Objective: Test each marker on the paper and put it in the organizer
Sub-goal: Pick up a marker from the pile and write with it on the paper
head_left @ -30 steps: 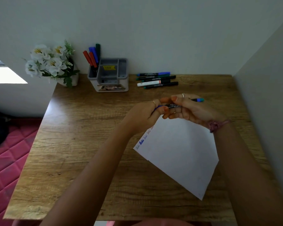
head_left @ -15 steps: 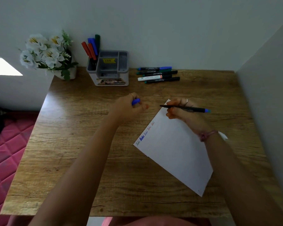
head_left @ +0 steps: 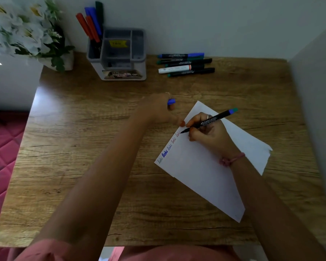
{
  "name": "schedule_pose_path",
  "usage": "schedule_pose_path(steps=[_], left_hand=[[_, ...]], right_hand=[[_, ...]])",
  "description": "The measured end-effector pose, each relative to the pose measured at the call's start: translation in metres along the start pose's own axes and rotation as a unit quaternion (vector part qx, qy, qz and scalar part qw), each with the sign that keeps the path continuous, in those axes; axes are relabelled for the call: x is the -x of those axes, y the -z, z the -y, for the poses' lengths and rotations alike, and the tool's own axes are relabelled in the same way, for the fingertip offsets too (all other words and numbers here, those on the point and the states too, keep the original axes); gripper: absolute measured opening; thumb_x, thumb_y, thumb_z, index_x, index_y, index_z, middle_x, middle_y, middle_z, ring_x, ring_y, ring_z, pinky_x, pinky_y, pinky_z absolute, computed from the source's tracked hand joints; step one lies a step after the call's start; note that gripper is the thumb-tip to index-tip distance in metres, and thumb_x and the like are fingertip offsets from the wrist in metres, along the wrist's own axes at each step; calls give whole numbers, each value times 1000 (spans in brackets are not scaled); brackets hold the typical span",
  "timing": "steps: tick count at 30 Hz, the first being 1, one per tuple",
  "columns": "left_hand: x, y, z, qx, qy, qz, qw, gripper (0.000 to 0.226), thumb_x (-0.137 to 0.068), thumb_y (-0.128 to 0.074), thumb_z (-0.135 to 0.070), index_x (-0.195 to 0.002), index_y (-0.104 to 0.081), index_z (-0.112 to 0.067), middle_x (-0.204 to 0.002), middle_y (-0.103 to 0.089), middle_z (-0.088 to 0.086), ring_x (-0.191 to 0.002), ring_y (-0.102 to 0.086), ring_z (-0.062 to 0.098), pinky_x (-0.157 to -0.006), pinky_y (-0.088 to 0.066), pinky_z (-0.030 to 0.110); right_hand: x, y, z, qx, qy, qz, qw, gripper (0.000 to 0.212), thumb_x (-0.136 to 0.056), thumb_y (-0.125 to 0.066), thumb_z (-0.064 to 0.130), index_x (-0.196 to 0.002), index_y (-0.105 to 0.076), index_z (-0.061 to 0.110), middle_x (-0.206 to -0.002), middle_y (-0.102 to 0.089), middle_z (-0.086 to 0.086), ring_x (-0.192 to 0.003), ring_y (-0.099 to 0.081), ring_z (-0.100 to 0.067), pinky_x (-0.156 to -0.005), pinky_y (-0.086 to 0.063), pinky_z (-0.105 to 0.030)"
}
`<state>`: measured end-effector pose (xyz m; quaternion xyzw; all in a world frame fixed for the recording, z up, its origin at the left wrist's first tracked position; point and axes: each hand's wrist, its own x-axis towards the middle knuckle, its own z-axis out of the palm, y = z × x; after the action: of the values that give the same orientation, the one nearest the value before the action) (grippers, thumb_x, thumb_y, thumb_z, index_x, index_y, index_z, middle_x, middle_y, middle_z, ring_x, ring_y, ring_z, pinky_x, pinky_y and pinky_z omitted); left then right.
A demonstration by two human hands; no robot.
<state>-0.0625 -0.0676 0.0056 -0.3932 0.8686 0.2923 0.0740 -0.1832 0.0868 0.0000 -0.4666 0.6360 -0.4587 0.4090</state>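
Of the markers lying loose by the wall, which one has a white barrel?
The white marker, fourth from the wall in the row of five; the others have black barrels.

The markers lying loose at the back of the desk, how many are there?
5, in a row right of the organizer: blue-capped, green, black, white-bodied, nearest black one. None looks hidden.

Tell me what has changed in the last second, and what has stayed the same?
The hands pulled apart: the left hand took the blue cap off and holds it beside the paper. The right hand turned the marker and brought its tip down to the paper's edge, after the earlier words. The organizer and the five markers lying on the table stayed put.
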Motion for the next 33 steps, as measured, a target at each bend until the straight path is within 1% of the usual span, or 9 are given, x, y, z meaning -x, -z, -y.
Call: schedule_pose_path(steps=[3, 5, 8, 11, 14, 19, 27, 31, 33], left_hand=[[-2, -1, 1, -6, 8, 7, 1000, 61, -64, -76, -55, -106, -53, -16, -96, -54, 0, -83, -48, 14, -67, -38, 28], [-4, -2, 2, -2, 10, 8, 1000, 61, -64, -75, -56, -105, -53, -16, -94, -53, 0, -81, -47, 13, -67, -37, 28], [-4, -2, 2, -6, 15, 12, 1000, 69, -65, -74, -56, -113, -52, -14, -97, -51, 0, -86, -47, 15, -72, -39, 29], [-5, -1, 1, -14, 15, 12, 1000, 71, -64, -74, -57, -114, -52, -13, -96, -52, 1, -85, -47, 15, -73, -39, 30], [-4, 1, 1, 4, 22, 16, 1000, 75, -62, -72, -62, -115, -51, -14, -94, -49, -2, -85, -47, 14, -73, -40, 30], [-4, 3, -1, 22, 24, 16, 999, 73, -62, -73, -62, -112, -51, -15, -93, -48, -4, -86, -47, 14, -77, -39, 32], [-4, 5, -4, 25, 34, 25, 999, 70, -62, -74, -62, -110, -51, -17, -92, -47, -5, -86, -45, 14, -76, -37, 31], [-5, 5, -4, 22, 36, 29, 999, 66, -62, -73, -62, -105, -50, -18, -86, -44, -7, -84, -44, 13, -75, -36, 32], [-6, 5, -5, 23, 37, 33, 998, 70, -61, -74, -62, -110, -50, -17, -91, -46, -6, -86, -44, 14, -78, -39, 33]], right_hand=[[-4, 7, 3, 38, 28, 10, 999, 24, -79, -60, -8, -87, -65, 14, -86, -64, 8, -81, -65, -5, -74, -52, -17], [-8, 11, 6, 58, 45, 8, 997, 21, -79, -61, -11, -89, -65, 8, -88, -63, 7, -86, -64, -1, -77, -50, -13], [-15, 10, 0, 51, 52, 14, 997, 13, -78, -61, -6, -87, -64, 3, -87, -65, 0, -86, -66, -7, -78, -54, -21], [-19, 5, -13, 57, 41, 23, 997, 10, -76, -62, 8, -83, -67, 4, -83, -67, -9, -79, -66, -20, -72, -57, -35], [-20, 3, -17, 60, 44, 6, 997, 15, -73, -59, 19, -80, -65, 8, -77, -62, -2, -69, -61, -13, -64, -52, -25], [-22, 3, -20, 71, 47, 21, 996, 15, -71, -59, 21, -80, -65, 9, -75, -59, 6, -65, -57, -6, -61, -45, -13], [-23, 6, -25, 98, 52, 34, 993, 12, -73, -60, 23, -82, -66, 19, -79, -62, 12, -72, -62, -5, -67, -47, -14], [-23, 6, -25, 117, 57, 34, 991, 11, -74, -60, 25, -83, -65, 22, -79, -62, 10, -74, -62, -8, -69, -49, -19], [-24, 4, -24, 104, 68, 24, 992, 8, -75, -59, 23, -82, -63, 24, -78, -60, 13, -73, -61, -6, -68, -48, -17]])
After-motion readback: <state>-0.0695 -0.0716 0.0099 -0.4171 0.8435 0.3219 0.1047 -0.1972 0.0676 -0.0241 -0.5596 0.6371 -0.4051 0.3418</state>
